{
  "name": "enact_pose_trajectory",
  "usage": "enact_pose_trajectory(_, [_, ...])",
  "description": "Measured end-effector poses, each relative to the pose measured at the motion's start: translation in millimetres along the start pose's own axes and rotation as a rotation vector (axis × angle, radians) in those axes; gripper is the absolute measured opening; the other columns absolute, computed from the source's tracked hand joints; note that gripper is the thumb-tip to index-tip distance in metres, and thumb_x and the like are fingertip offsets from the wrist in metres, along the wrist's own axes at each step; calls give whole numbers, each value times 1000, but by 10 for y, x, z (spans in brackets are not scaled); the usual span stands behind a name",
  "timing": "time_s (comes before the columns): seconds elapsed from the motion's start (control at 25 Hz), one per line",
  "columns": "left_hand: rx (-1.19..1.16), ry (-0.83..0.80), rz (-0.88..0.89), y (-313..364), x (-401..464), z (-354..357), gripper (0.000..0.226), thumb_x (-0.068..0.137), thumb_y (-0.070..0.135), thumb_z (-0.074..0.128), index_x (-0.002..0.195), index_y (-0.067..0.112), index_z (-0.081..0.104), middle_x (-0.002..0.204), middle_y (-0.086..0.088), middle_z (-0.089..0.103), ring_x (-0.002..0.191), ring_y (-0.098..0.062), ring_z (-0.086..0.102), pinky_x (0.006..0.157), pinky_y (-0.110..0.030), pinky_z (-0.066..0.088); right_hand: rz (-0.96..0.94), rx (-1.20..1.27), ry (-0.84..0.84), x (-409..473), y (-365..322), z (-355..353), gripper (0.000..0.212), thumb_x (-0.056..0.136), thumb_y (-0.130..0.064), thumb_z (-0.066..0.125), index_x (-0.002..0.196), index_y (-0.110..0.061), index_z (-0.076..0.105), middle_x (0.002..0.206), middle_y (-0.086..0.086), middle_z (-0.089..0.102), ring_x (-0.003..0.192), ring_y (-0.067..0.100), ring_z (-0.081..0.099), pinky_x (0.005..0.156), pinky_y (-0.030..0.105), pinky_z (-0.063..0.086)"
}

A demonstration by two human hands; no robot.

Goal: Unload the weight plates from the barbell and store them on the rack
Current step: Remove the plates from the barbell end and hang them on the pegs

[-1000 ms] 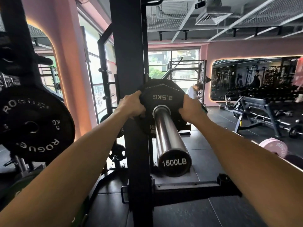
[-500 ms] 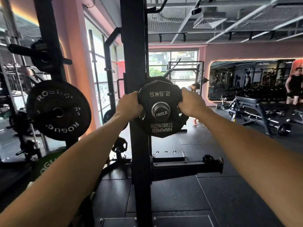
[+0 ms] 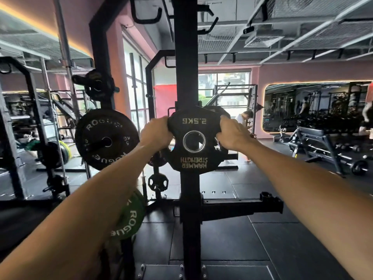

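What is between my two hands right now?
In the head view, the black 2.5 kg Hammer Strength plate sits between left hand and right hand, both gripping it.

black plate [image 3: 193, 158] with pale lettering, green plate [image 3: 129, 219], pink walls [image 3: 302, 73]

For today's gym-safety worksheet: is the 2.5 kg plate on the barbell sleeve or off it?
Off. The 2.5 kg plate has an empty centre hole, and the left hand and right hand grip its sides.

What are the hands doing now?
Left hand: grips the 2.5 kg plate.
Right hand: grips the same plate's other side.
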State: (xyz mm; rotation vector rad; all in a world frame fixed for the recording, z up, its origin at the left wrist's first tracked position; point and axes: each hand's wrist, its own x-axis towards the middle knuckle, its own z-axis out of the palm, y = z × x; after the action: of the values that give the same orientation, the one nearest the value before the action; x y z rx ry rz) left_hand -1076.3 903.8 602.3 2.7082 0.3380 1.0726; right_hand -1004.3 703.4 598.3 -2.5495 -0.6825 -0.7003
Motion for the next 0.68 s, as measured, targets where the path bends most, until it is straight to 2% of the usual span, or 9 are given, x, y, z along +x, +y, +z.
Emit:
enact_pose_trajectory(0.16, [8, 36, -12, -802, -139, -582, 32, 83, 12, 57, 115, 13, 62, 97, -10, 66, 95, -36, 63, 84, -45, 51, -63, 49, 3, -11, -958, 142, 17, 87, -12, 56, 98, -13, 43, 107, 17, 61, 101, 37, 61, 80, 39, 49])
enact_pose_trajectory(0.28, [44, 41, 13, -1572, -195, -982, 34, 80, 16, 62, 114, 11, 62, 104, -16, 67, 98, -40, 63, 84, -46, 51, -96, 83, -12, -35, -1730, 372, 19, 87, -13, 57, 99, -11, 42, 109, 19, 59, 100, 38, 60, 76, 37, 45])
enact_pose_trajectory(0.52, [107, 52, 13, -3144, -253, -1800, 35, 79, 15, 61, 113, 8, 62, 109, -24, 65, 104, -43, 61, 83, -44, 49, -153, 163, -58, -68, -3414, 812, 18, 89, -12, 57, 97, -11, 41, 89, 7, 51, 80, 28, 53, 69, 33, 43])
enact_pose_trajectory(0.68, [114, 34, 32, -3800, -71, -2154, 34, 74, 13, 60, 107, 8, 61, 105, -22, 66, 100, -44, 61, 79, -43, 50, -147, 178, -92, 102, -4108, 891, 17, 89, -10, 56, 96, -9, 41, 82, 8, 52, 69, 25, 56, 57, 31, 45])
